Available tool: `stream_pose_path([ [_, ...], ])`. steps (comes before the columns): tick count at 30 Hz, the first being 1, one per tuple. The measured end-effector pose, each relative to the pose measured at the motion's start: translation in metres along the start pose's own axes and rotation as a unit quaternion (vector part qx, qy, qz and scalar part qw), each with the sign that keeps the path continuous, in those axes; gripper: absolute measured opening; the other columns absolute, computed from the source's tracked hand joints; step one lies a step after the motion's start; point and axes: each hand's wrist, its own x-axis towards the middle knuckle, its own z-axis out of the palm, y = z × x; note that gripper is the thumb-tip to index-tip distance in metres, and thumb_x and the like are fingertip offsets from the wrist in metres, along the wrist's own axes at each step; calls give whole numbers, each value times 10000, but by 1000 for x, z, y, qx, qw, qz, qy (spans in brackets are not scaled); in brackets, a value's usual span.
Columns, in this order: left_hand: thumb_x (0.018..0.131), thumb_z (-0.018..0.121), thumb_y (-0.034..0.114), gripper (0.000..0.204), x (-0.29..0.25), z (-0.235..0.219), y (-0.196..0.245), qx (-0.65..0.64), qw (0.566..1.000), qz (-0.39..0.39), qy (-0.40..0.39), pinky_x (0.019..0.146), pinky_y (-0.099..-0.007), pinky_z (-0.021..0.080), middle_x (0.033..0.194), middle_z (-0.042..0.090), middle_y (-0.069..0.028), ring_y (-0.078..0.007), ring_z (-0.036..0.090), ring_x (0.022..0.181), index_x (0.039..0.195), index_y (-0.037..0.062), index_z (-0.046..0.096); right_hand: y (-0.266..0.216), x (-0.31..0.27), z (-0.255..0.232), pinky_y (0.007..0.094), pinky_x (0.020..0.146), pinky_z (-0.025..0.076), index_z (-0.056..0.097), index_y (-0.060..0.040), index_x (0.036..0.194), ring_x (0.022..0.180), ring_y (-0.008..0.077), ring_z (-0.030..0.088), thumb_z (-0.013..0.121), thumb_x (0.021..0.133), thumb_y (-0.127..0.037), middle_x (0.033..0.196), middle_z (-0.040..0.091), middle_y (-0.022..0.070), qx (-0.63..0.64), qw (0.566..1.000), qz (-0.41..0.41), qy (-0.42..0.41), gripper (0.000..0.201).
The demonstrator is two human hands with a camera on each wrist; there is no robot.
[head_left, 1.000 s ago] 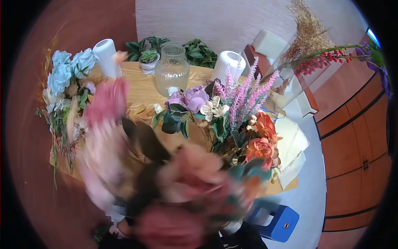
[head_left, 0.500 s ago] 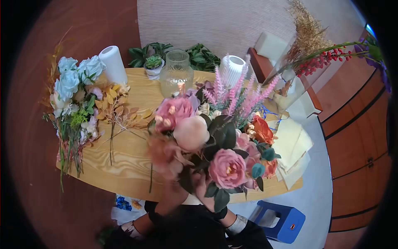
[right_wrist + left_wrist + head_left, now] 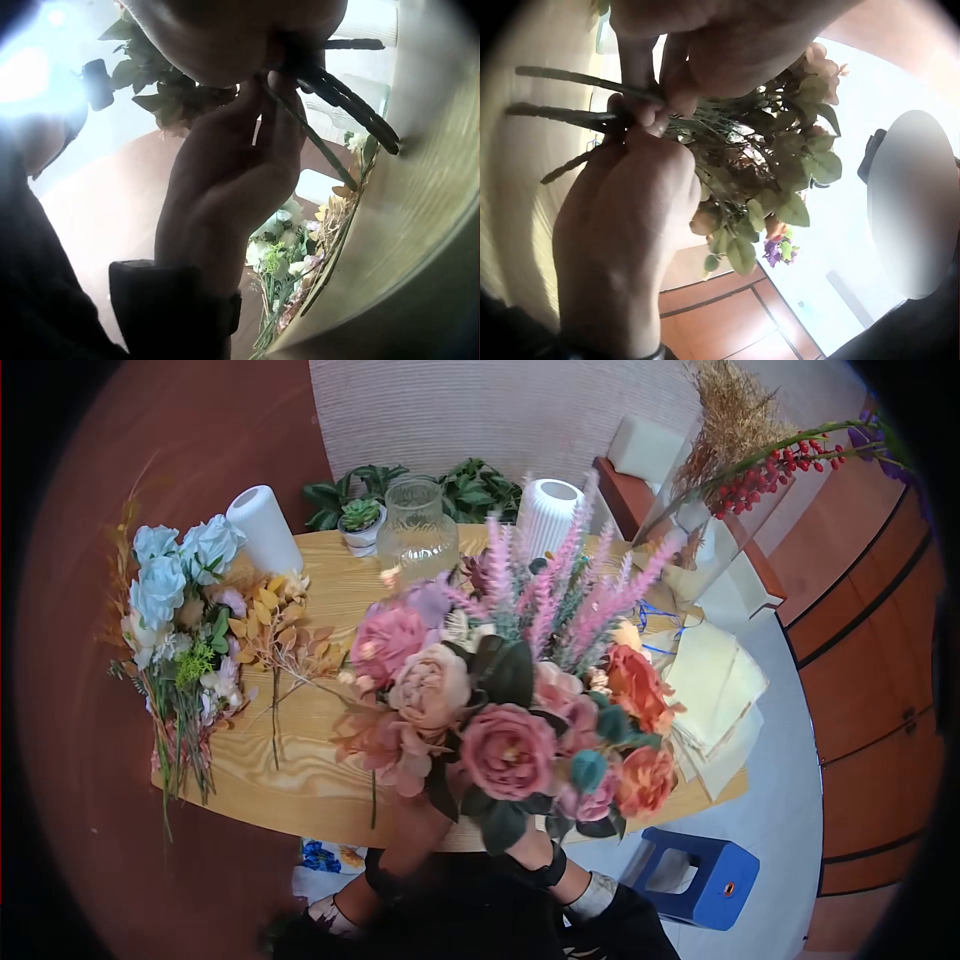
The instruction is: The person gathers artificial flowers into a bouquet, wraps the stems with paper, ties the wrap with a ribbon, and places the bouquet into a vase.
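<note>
A full bouquet (image 3: 508,750) of pink, peach, orange and purple flowers with pink lavender-like spikes stands over the front of the wooden table. Both hands grip its stems from below, and the blooms hide most of the fingers in the head view. My left hand (image 3: 735,45) has its fingers curled in on the stems; in the right wrist view its thumb and fingers pinch them. Beside it, fingers touching, my right hand (image 3: 247,37) closes round the same stems. Several dark green stem ends (image 3: 562,112) stick out below the hands, close to the tabletop.
Blue roses and mixed stems (image 3: 165,600) lie at the table's left, beside yellow leaf sprigs (image 3: 270,625). Along the back stand two white vases (image 3: 265,530), a glass jar (image 3: 415,535) and a potted succulent (image 3: 360,525). Cream paper sheets (image 3: 710,690) lie right; a blue stool (image 3: 715,885) stands below.
A second ago blurred pink blooms filled the lower left, close to the camera. They have since moved down and right into one round bunch, which has turned slightly, both hands beneath it.
</note>
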Motion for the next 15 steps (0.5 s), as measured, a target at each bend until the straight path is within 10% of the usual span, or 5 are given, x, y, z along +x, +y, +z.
stream_pose_path([
  [3, 718, 686, 85, 297, -7, -3, -32, 132, 963, 231, 46, 774, -321, 436, 885, 559, -56, -184, 550, 851, 974, 7, 556, -11, 11, -15, 375, 986, 350, 504, -22, 1142, 1131, 248, 466, 479, 851, -95, 1181, 509, 119, 28, 1000, 12, -2, 301],
  [6, 753, 631, 340, 608, -22, 7, -101, 109, 989, -96, -8, 976, -352, 340, 1263, 424, -147, -286, 427, 1168, 1245, 52, 422, -13, 10, -13, 378, 1002, 327, 487, -36, 1165, 1152, 253, 442, 484, 855, -119, 1204, 491, 116, 104, 994, 14, -9, 322],
  [9, 760, 632, 330, 547, -22, -12, -87, 227, 964, 37, -131, 946, -353, 366, 1205, 482, -152, -289, 459, 1133, 1199, 47, 470, -14, 10, -11, 380, 1018, 304, 469, -51, 1189, 1172, 257, 419, 490, 858, -142, 1227, 473, 113, 179, 984, 14, -17, 344],
  [15, 765, 645, 273, 422, 9, -1, -19, 109, 993, -39, -8, 761, -335, 463, 1014, 590, -104, -258, 582, 897, 1100, 40, 537, -7, 11, -13, 383, 1034, 274, 445, -70, 1216, 1192, 262, 387, 496, 864, -175, 1251, 448, 109, 276, 961, 19, -26, 370],
])
